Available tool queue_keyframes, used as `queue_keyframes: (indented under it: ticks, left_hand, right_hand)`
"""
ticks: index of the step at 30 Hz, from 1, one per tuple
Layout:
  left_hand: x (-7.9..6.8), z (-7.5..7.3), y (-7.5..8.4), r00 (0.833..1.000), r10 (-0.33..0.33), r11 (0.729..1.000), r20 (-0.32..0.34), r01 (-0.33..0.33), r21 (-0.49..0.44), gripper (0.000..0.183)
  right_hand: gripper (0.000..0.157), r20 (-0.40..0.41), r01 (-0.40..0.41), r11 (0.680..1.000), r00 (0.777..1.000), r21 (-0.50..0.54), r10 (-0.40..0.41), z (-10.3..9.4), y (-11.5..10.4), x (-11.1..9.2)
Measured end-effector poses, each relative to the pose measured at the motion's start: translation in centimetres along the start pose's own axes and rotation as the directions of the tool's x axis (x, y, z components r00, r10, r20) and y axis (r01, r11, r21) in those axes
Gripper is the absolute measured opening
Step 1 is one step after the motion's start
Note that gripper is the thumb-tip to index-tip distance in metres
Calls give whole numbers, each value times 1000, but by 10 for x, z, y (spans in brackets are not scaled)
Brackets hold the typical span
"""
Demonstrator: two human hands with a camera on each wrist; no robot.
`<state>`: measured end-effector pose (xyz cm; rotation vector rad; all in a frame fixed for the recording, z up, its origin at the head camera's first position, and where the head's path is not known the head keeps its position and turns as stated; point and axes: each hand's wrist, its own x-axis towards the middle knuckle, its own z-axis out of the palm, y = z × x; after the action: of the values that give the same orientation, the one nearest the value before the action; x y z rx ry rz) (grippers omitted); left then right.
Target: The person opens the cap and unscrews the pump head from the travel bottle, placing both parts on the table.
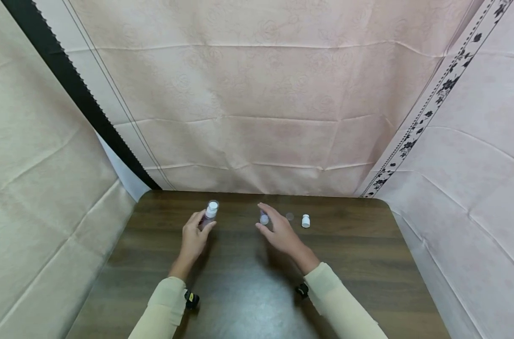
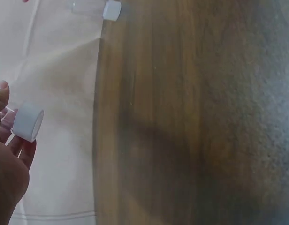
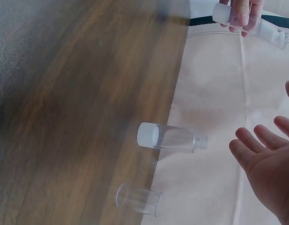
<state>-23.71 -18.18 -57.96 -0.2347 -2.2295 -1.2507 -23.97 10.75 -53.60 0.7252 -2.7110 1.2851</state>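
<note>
My left hand (image 1: 194,238) grips a clear bottle (image 1: 209,215) with a white top piece under a clear cover, held above the table. Its white base (image 2: 28,122) shows in the left wrist view. My right hand (image 1: 281,231) has its fingers spread around a second clear bottle (image 1: 264,219). In the right wrist view this bottle (image 3: 177,139) stands upright on its white base, its neck bare, with the right hand (image 3: 271,164) apart from it. A clear cap (image 1: 289,216) and a small white bottle top (image 1: 305,221) stand to its right.
The brown wooden table (image 1: 240,292) carries these things near its far edge. A pale cloth (image 1: 257,94) hangs behind that edge, with more cloth (image 1: 473,141) at the right and left. Each wrist wears a small black camera (image 1: 191,300).
</note>
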Motion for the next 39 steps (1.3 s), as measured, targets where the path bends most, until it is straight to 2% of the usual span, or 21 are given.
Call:
queue_keyframes:
  ticks: [6,17,21,30,34,39]
  left_hand:
    - [1,6,14,996,81,997,25,-81,-7,43]
    - [4,19,42,978,139,990,158,-143,9,43]
    - [4,22,51,968,152,984,200,-166,59,44]
    - [8,28,71,925,214,940,315,-283,191,42]
    - [10,31,78,900,258,902,353,-354,245,43]
    - [10,36,85,869,331,860,366,-438,262,43]
  right_hand:
    - [62,-20,6,1000,1000,-5,-6,-7,2,-2]
    - [72,-78,49,999,996,-22,-51,-23,-2,-3]
    - [75,-92,57,998,994,-22,-59,-25,-5,-4]
    - [79,-98,100,995,990,-25,-102,-33,-7,-7]
    - [76,-89,111,993,990,-36,-114,-36,-7,-8]
    - [72,-80,114,993,990,3,-114,-38,-7,-10]
